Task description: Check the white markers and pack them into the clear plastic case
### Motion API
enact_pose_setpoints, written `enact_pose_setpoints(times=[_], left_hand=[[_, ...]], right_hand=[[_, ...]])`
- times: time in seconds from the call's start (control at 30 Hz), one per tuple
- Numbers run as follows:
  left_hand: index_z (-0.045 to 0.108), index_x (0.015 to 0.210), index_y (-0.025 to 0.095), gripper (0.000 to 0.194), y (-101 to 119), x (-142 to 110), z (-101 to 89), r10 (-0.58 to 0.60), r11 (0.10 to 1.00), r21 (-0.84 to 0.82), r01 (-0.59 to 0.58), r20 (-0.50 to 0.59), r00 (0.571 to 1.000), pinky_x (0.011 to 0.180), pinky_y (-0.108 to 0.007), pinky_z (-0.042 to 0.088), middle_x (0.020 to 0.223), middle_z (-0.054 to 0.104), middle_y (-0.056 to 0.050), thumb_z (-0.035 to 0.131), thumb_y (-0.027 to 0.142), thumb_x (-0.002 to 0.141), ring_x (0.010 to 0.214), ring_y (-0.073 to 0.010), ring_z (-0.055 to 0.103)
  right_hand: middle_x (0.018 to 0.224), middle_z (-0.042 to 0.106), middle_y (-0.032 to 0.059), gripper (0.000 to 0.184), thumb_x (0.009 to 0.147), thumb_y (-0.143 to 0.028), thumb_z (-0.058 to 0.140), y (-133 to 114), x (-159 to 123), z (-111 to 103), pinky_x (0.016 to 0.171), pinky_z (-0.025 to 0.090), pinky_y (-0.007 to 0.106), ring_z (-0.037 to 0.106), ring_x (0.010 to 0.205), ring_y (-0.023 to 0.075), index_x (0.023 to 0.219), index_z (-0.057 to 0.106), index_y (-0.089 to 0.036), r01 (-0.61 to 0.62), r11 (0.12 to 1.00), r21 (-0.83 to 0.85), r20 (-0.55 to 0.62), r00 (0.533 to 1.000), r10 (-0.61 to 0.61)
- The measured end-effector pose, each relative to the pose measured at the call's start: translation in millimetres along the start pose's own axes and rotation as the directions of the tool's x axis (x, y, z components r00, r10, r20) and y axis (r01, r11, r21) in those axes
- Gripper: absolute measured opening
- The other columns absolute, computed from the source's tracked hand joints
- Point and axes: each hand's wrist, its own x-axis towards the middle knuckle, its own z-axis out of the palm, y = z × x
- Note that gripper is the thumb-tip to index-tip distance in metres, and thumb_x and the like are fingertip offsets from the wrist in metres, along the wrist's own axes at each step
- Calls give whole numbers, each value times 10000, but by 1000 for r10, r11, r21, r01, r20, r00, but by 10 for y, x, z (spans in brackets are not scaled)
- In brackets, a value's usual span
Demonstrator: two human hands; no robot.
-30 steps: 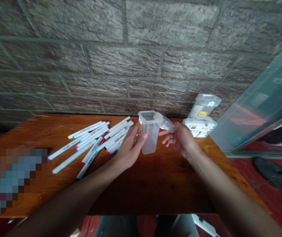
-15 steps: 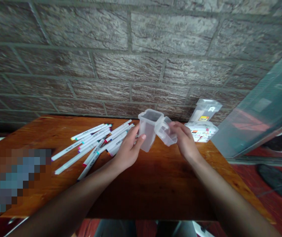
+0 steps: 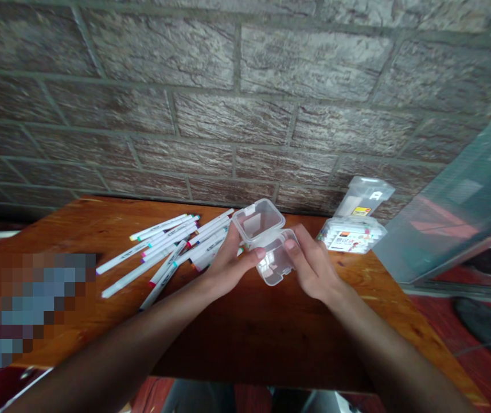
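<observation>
Between my hands is a clear plastic case point(image 3: 276, 265) with its hinged lid swung open; nothing shows inside it. My left hand point(image 3: 230, 261) grips its left side, the thumb lying across the front near the hinge. On the right side my right hand point(image 3: 314, 261) is closed on the lower part, its thumb on the upper edge. The case is held above the table, tilted so that one part is higher and the other leans toward me. Left of my left hand, several white markers point(image 3: 168, 241) with coloured ends lie in a loose heap.
A wooden table point(image 3: 297, 338) stands against a brick wall point(image 3: 211, 109). At the back right are a filled marker box point(image 3: 353, 234) with a printed label and, behind it, a clear container point(image 3: 363, 195). A glass panel point(image 3: 447, 195) borders the right side. A blurred patch covers the left.
The case has been turned and tilted: its lid, out to the right before, and its body now sit one above the other. My right hand has come closer to my left.
</observation>
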Motion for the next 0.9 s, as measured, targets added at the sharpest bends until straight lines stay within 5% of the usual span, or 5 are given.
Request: enact_pose_setpoints(times=[0.37, 0.63, 0.7, 0.8, 0.9], left_hand=[[451, 1466, 275, 724, -86, -109, 22, 98, 984, 151, -98, 6, 995, 1130, -498, 470, 1430, 593, -127, 744, 551, 864, 1304, -344, 585], [443, 1464, 265, 693, -122, -58, -70, 165, 967, 190, -169, 37, 986, 1111, -533, 482, 1416, 598, -133, 753, 432, 868, 1283, -353, 601], [448, 1455, 259, 683, -119, -48, -93, 189, 961, 195, -196, 56, 980, 1105, -537, 482, 1404, 598, -137, 751, 428, 866, 1274, -352, 602], [452, 1446, 262, 676, -97, -39, -115, 202, 949, 227, -221, 101, 974, 1106, -548, 481, 1402, 597, -144, 751, 422, 861, 1284, -361, 595], [459, 1455, 287, 738, -82, -31, -119, 239, 920, 278, -276, 160, 958, 1098, -591, 484, 1407, 606, -138, 792, 436, 814, 1270, -389, 601]], right_hand=[[651, 544, -14, 265, 926, -468, 545, 46, 1, -158, 559, 366, 309, 491, 556, 178, 793, 600, -246, 162, 974, 160, 143, 972, -185], [754, 634, -4, 201, 815, -413, 745, 22, 104, -284, 645, 454, 315, 568, 668, 192, 874, 651, -245, 169, 979, 116, 196, 962, -190], [920, 690, 27, 360, 755, -368, 837, 18, 126, -334, 738, 506, 330, 624, 800, 218, 1053, 676, -248, 120, 982, 145, 204, 968, -149], [1323, 656, 88, 850, 700, -376, 918, 47, 137, -404, 970, 517, 413, 634, 1113, 291, 1461, 550, -289, 17, 979, 204, 284, 956, -75], [1406, 622, 82, 1117, 658, -383, 962, 97, 134, -440, 1022, 511, 456, 626, 1193, 315, 1610, 380, -335, -116, 965, 236, 483, 875, -13]])
